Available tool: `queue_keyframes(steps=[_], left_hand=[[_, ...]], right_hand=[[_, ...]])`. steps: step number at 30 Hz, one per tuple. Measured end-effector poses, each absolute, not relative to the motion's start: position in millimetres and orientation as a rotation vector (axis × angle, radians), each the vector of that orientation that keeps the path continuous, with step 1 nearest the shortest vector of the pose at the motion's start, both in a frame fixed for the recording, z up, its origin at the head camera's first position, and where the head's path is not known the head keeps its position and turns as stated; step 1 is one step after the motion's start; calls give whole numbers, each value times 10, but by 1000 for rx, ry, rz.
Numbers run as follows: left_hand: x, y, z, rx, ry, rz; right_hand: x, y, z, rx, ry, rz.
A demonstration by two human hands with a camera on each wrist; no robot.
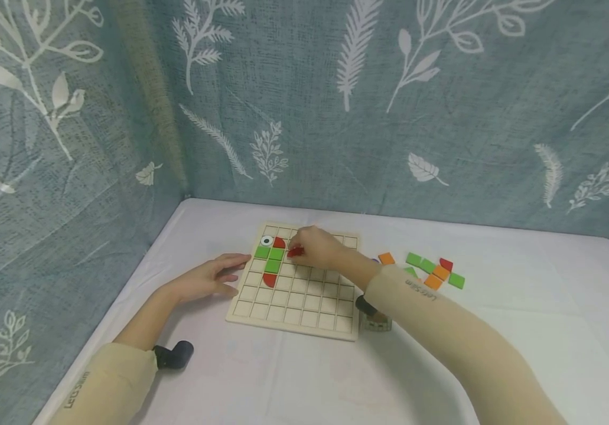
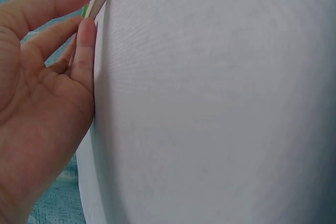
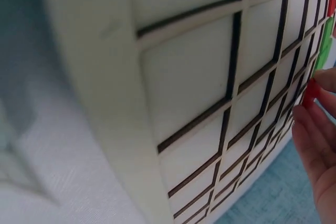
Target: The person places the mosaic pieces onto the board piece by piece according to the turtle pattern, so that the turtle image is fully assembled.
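A wooden grid board (image 1: 293,304) lies on the white cloth. In its upper left part sit an eye tile (image 1: 266,241), several green square tiles (image 1: 272,266) and red quarter-round tiles (image 1: 270,280). Over the board, just right of the green tiles, my right hand (image 1: 317,247) pinches a red tile (image 1: 296,252); the right wrist view shows this red tile (image 3: 311,93) between thumb and fingers, close to the grid. My left hand (image 1: 205,278) rests at the board's left side, its fingers spread. In the left wrist view, the fingertips (image 2: 88,27) touch the board's edge.
Loose orange tiles (image 1: 434,281) and green tiles (image 1: 456,280), with a red one (image 1: 446,264), lie right of the board. A small patterned object (image 1: 377,321) sits by its lower right corner, partly behind the right forearm. A patterned curtain (image 1: 304,118) hangs behind the table.
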State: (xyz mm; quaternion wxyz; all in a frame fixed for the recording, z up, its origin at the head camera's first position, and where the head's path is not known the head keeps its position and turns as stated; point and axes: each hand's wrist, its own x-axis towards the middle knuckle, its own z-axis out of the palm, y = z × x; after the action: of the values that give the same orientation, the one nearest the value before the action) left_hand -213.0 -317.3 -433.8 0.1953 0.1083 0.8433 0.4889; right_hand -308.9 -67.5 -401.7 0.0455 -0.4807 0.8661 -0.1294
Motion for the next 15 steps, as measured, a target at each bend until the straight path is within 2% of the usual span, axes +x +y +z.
queue_keyframes(steps=[15], left_hand=[[-2133, -3170, -4346, 290, 2368, 1369]], right_hand=[[-3045, -747, -4092, -1400, 2692, -404]])
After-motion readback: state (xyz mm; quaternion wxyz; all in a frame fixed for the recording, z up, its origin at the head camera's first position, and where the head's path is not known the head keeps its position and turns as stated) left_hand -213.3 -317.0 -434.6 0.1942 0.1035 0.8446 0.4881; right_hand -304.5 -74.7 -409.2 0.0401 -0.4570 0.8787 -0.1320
